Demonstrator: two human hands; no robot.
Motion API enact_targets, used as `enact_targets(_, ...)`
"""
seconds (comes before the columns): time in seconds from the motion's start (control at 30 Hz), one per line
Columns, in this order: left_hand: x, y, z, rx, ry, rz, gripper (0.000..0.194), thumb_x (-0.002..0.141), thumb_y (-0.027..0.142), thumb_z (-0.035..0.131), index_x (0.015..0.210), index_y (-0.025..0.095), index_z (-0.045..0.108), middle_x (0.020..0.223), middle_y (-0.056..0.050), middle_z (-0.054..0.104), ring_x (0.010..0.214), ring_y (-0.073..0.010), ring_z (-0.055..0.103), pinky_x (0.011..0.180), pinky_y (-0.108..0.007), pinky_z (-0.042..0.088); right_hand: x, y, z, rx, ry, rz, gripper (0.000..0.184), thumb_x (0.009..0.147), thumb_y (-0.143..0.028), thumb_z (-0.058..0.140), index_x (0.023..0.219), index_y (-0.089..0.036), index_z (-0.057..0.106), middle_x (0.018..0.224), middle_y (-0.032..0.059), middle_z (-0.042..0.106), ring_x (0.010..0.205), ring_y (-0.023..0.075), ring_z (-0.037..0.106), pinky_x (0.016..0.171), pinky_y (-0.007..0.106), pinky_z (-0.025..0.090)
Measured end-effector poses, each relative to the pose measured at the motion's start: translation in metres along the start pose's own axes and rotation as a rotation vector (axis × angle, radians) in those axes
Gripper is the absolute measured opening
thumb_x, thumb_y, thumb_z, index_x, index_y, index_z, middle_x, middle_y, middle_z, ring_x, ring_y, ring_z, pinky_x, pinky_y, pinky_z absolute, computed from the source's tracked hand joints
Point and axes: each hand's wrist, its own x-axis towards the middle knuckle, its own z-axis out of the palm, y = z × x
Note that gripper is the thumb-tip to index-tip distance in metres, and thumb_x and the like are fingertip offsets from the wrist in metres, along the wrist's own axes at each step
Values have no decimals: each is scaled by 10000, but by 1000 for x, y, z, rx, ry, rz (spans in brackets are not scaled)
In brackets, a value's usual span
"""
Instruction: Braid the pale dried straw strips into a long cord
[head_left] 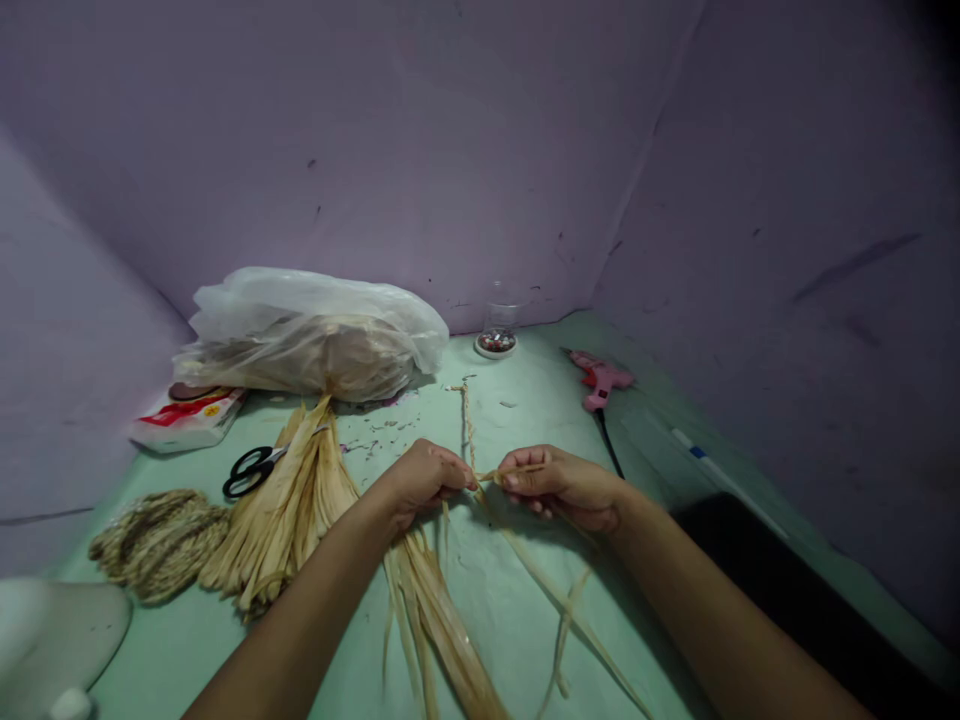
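A thin braid of pale dried-fibre strips [468, 425] runs from the far part of the table to my fingers. My left hand [433, 482] is closed in a pinch at the braid's near end. Just right of it, my right hand [559, 485] is closed on a fibre strip [491, 477] that stretches between both hands. Loose long strips [544, 580] trail from there toward the near right. Beneath my left forearm lies a bunch of wider fibre strips [450, 640]. The fingertips partly hide the crossing of the strips.
At left lie a tied fibre bundle [300, 490], black-handled scissors [251, 470], a coiled braid [161, 545] and a red-white box [191, 420]. Behind sits a plastic bag [322, 335]. A clear container [499, 330], pink glue gun [600, 378] and dark flat object [750, 570] are farther right.
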Motion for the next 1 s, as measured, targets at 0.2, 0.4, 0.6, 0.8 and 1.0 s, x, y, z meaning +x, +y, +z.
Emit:
enact_targets(0.2,0,-1,1,-4,-10,26,118,523,177,551,582,95,611,362,55,357,346,-29,211,381,-203,81,2,3,-2,100,-88,-78,133,665,-219,642,698,-113,569,715,25,607,461,37,512,373,121,351)
enact_targets(0.4,-4,3,6,-53,-4,65,66,505,158,568,526,97,580,360,64,339,355,-25,201,382,-205,84,-3,0,6,86,-214,-143,117,679,-222,633,737,-128,593,973,89,614,636,107,615,470,161,418)
enact_targets(0.6,-2,2,9,-53,51,67,161,511,199,585,601,72,629,366,46,394,361,-37,266,393,-206,132,-25,-16,22,-217,-663,77,177,611,-214,683,727,-86,649,807,94,641,716,147,598,686,272,446)
enact_targets(0.8,-5,6,9,-26,64,72,101,509,163,557,545,85,609,357,52,374,364,-37,264,398,-205,146,-8,-4,11,-151,-230,-126,161,619,-244,675,680,-107,617,593,-17,541,490,37,442,471,158,352)
enact_targets(1.0,-5,7,8,-8,44,67,82,508,154,544,529,94,595,357,59,366,357,-30,233,392,-202,117,3,2,7,-131,19,-167,206,604,-280,680,678,-115,582,555,-35,492,474,40,429,473,180,369)
